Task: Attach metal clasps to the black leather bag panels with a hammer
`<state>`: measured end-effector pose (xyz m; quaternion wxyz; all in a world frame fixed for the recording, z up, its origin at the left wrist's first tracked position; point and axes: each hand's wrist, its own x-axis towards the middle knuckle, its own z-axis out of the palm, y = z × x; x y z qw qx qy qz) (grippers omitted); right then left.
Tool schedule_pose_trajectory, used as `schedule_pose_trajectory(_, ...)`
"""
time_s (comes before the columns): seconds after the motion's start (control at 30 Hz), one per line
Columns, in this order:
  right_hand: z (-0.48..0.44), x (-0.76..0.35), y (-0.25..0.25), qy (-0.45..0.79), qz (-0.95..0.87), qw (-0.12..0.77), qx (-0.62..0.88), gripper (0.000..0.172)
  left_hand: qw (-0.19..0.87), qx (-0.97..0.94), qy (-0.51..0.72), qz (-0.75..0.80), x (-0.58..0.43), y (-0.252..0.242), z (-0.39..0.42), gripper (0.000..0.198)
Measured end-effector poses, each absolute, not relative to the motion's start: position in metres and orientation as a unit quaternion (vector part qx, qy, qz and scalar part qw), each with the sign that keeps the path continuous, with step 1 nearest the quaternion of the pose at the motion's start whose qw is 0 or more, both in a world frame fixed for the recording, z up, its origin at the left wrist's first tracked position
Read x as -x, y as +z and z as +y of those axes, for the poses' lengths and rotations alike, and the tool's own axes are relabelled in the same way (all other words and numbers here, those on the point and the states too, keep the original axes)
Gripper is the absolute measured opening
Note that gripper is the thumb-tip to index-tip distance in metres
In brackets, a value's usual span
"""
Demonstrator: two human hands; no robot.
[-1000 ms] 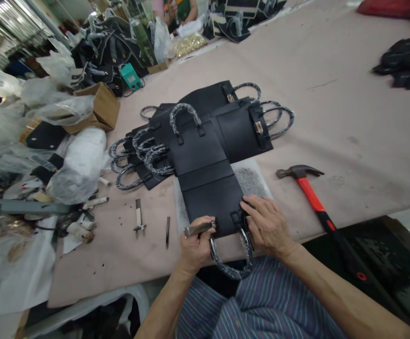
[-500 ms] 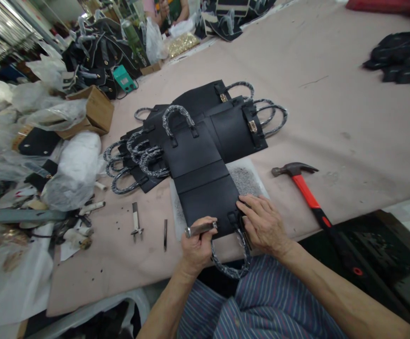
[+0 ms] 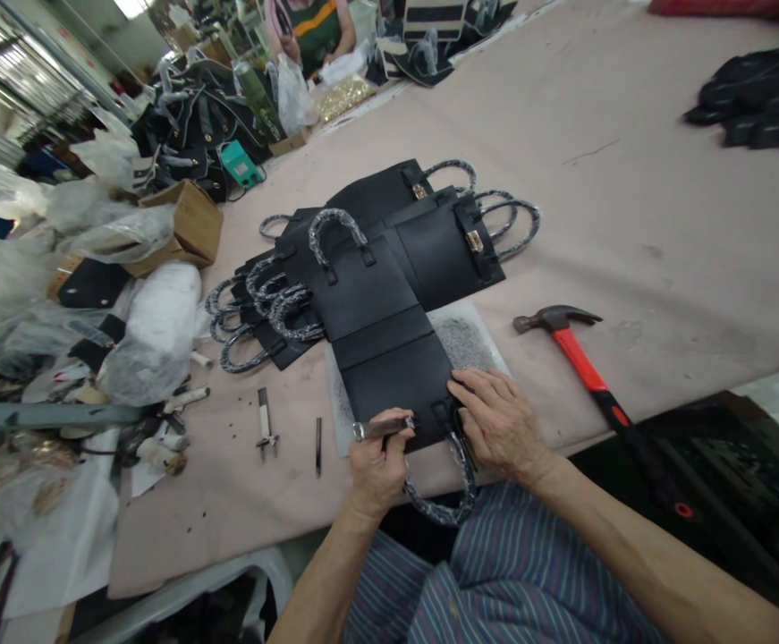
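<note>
A black leather-like bag panel [image 3: 393,380] lies in front of me over a speckled slab [image 3: 462,335], with a plastic-wrapped handle [image 3: 439,510] at its near end. My left hand [image 3: 379,465] is closed round a short metal punch [image 3: 382,428], whose tip is at the panel's near edge, left of the handle tab. On the panel's right near corner, my right hand [image 3: 496,425] grips the edge beside the other handle tab; its fingertips press on top. A claw hammer [image 3: 580,358] with a red and black grip lies to the right.
More black bag panels [image 3: 449,246] with wrapped handles are piled beyond. Left of my hands lie a thin dark rod [image 3: 318,447] and a divider-like metal tool [image 3: 265,425]. Plastic bags and a cardboard box [image 3: 194,224] crowd the left side. Across the table sits another person [image 3: 315,40].
The view has shifted slightly. Both hands keep their places on the panel, and the punch lies a little flatter in my left hand.
</note>
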<state>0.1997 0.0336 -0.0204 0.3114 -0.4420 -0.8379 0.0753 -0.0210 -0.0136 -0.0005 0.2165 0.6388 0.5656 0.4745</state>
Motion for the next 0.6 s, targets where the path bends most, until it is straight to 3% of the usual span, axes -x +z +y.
schedule_pose_trajectory(0.6,0.032,-0.1988,-0.0179,0.081,-0.834,0.31,0.449,0.036,0.196,-0.658,0.449,0.571,0.0174,0.0056,-0.0101,0.012)
